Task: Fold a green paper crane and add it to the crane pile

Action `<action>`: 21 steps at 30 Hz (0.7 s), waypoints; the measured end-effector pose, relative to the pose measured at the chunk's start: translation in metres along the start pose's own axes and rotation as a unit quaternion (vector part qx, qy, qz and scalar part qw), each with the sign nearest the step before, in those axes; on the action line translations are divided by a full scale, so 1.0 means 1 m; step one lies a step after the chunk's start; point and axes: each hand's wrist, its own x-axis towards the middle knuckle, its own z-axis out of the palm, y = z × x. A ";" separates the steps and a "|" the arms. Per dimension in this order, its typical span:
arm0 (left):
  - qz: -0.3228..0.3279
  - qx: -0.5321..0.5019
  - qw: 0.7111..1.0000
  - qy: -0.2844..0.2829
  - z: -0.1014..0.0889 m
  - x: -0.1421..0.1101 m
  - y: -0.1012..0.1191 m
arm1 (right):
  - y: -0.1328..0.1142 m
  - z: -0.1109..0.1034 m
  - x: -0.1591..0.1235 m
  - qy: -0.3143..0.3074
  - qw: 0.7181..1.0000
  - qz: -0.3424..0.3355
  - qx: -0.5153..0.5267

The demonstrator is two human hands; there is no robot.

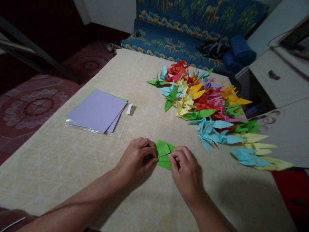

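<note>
Between my two hands lies a partly folded sheet of green origami paper [164,150], with creased flaps on its upper face. My left hand [141,154] pinches its left edge between thumb and fingers. On the opposite edge, the thumb and fingers of my right hand [184,167] are closed on the paper. The fingertips of both hands touch the sheet, and parts of its sides are hidden under them. Beyond and to the right spreads a heap of folded paper cranes [207,96] in red, yellow, green, blue, pink and orange.
A stack of purple paper [96,109] in a clear plastic sleeve lies to the left, with a small white scrap [129,109] beside it. The cloth-covered table [72,167] ends before a blue patterned sofa [154,42]. A white cabinet [285,80] stands at the right.
</note>
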 end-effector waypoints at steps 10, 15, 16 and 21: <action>0.030 0.055 0.998 -0.022 0.001 0.000 0.002 | -0.003 -0.004 -0.002 0.028 0.998 0.023 0.055; 0.026 0.067 0.997 -0.007 0.004 0.002 0.002 | -0.003 -0.003 -0.003 0.032 0.998 0.019 0.041; 0.024 0.068 0.997 -0.005 0.005 0.002 0.003 | -0.004 -0.002 -0.003 0.033 0.999 0.019 0.038; 0.017 0.067 0.998 0.002 0.006 0.002 0.003 | -0.006 0.000 -0.003 0.032 0.999 0.022 0.005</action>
